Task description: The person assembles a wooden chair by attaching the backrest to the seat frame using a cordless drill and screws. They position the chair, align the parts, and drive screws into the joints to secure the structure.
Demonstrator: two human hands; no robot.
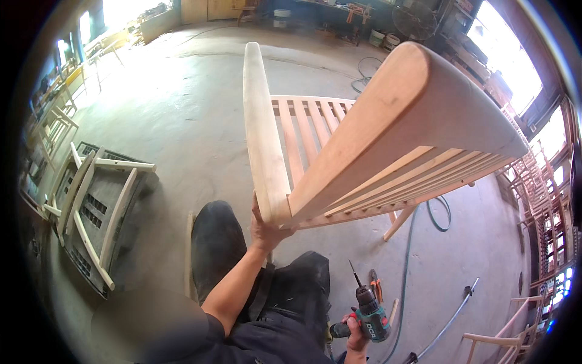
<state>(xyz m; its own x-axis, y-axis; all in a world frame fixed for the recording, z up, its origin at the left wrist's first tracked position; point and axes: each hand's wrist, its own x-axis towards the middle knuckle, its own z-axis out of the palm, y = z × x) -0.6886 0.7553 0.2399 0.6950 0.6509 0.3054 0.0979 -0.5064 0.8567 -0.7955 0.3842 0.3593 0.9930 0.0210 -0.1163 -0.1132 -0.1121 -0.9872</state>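
Note:
A pale wooden slatted chair (370, 121) stands tilted in front of me, with a broad back rail, a flat armrest (264, 133) and a slatted seat. My left hand (264, 233) is closed around the near corner, where the armrest meets the back; some of its fingers are hidden behind the wood. Lower right, my right hand (356, 340) grips a green and black cordless drill (371, 315) with a long thin bit. The bit points up and away, apart from the chair. Beyond the drill lie pliers (376, 286) with orange handles.
On the floor at right are a hose (407, 273) and a long bar clamp (445, 318). Loose wooden chair parts (118, 218) rest on a dark pallet (85, 264) at left. More wooden frames (503, 337) stand along the right side. A large fan (414, 21) is far back.

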